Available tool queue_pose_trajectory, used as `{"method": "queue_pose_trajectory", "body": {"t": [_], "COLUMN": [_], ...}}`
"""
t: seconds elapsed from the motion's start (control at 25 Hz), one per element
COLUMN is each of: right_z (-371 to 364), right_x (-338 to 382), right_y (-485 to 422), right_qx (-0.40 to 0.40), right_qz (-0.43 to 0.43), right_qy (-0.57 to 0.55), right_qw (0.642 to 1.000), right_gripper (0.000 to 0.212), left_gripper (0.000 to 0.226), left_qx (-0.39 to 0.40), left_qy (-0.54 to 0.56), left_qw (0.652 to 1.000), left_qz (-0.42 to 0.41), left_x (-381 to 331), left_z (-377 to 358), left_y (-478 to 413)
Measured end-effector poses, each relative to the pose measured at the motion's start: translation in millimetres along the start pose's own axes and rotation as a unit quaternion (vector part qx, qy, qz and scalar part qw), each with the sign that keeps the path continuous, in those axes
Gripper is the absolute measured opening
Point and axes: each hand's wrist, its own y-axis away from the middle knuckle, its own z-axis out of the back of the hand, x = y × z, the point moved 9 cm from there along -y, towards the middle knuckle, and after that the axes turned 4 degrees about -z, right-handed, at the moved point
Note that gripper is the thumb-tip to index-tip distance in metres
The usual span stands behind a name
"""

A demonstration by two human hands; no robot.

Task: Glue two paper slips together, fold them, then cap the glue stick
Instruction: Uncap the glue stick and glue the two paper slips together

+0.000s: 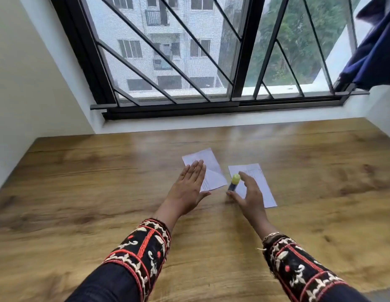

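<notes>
Left hand (189, 186) is lying flat on 1 slip (213, 168), right hand (250, 197) is hovering wide open around the glue stick (234, 182), mid-table (80, 182).

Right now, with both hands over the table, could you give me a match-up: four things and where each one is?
1 left slip
2 right slip
3 glue stick
4 blue cloth

A by the window
B under the left hand
C partly behind the right hand
D between the slips

Pairs: 1-B, 2-C, 3-D, 4-A
</notes>
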Motion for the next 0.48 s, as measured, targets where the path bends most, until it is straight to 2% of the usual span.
{"method": "queue_pose_trajectory", "body": {"t": [0.12, 0.2, 0.32, 0.4, 0.48], "right_z": [-6, -10, -6, -5, -2], "right_x": [-3, -6, -12, -12, -7], "right_y": [-9, -12, -12, -9, -4], "right_qx": [0.01, 0.01, 0.013, 0.035, 0.075], "right_qz": [-0.013, -0.026, -0.04, -0.046, -0.044], "right_qy": [0.0, 0.0, -0.032, -0.072, -0.121], "right_qw": [1.0, 1.0, 0.999, 0.996, 0.989], "right_gripper": [0.043, 0.029, 0.02, 0.016, 0.01], "left_gripper": [0.081, 0.078, 0.082, 0.086, 0.075], "left_qx": [0.033, 0.023, 0.032, 0.019, -0.033], "left_qy": [0.015, 0.019, 0.042, 0.1, 0.235], "left_qw": [0.999, 1.0, 0.999, 0.995, 0.97], "left_qz": [-0.009, -0.007, 0.001, 0.02, 0.05], "left_x": [-4, -4, -9, -12, -18], "left_z": [-9, -9, -11, -5, 14], "left_y": [2, 1, -1, -4, -7]}}
